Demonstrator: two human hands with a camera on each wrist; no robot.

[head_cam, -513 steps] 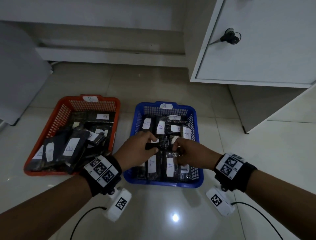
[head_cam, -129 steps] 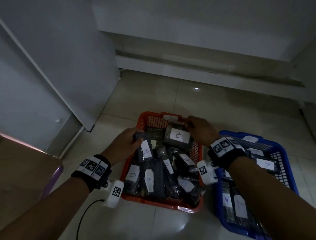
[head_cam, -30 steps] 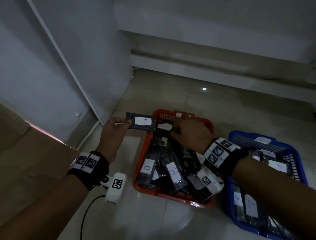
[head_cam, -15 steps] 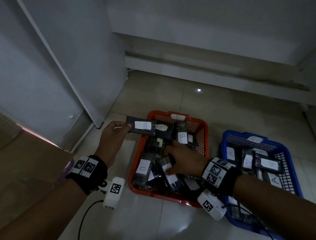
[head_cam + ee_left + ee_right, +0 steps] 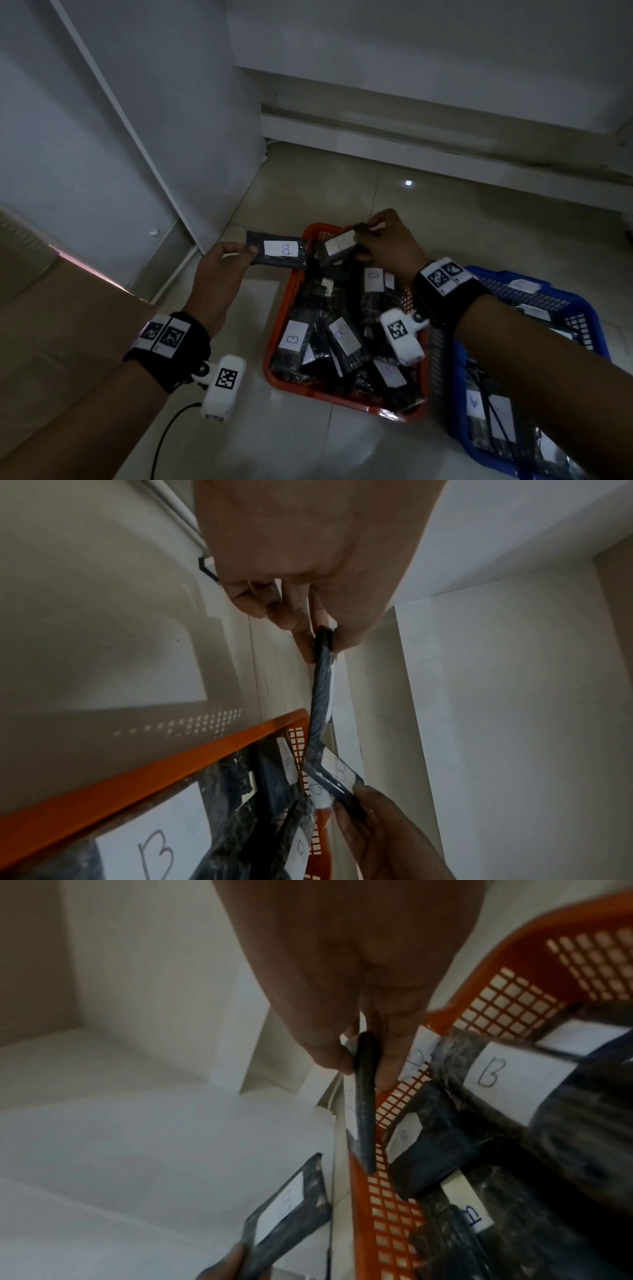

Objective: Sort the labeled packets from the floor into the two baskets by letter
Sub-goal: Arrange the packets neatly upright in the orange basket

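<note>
Two flat dark packets, each with a white paper label, are in your grip. Your left hand (image 5: 219, 274) pinches one packet marked B (image 5: 279, 254) by its end, beside the orange mesh basket (image 5: 284, 318). Your right hand (image 5: 385, 245) pinches another packet (image 5: 339, 244) over the basket's far rim. A blue mesh basket (image 5: 579, 315) holds glossy A packets.

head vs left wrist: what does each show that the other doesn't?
Head only: the blue basket with A-labeled packets, both wristbands, and the B label face-on on the left hand's packet.
Left wrist only: that packet edge-on, pinched between thumb and fingers.
Both: the left hand, the right hand pinching a second packet, and the orange basket of B packets.
</note>
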